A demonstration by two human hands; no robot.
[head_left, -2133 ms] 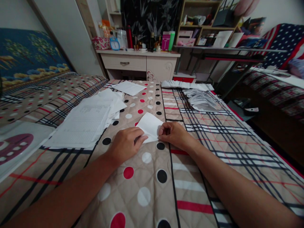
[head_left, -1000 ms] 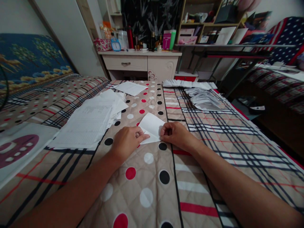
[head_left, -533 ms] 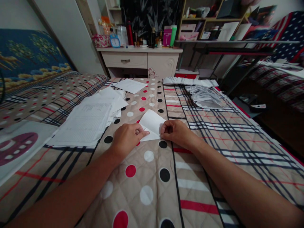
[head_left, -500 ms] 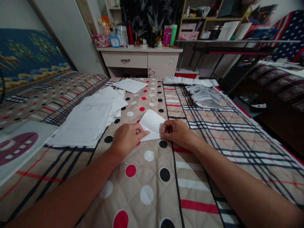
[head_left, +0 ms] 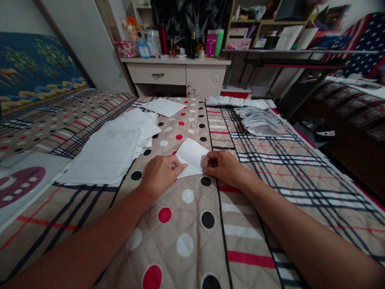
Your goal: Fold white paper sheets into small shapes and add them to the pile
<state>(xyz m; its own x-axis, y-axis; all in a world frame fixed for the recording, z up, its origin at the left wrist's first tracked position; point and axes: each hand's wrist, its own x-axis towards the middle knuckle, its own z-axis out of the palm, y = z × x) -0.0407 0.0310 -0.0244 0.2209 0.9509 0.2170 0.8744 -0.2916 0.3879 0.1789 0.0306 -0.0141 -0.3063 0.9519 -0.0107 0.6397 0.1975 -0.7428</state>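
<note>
A smooth, folded white paper sheet lies on a quilted, dotted beige bedspread, between the left hand and right hand, each pinching one side.

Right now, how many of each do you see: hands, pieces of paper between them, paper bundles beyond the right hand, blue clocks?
Hands (left hand, right hand): 2
Folded paper: 1
Paper bundles (long row, fanned pile): 2
Blue clock: 1
Total: 6
</note>
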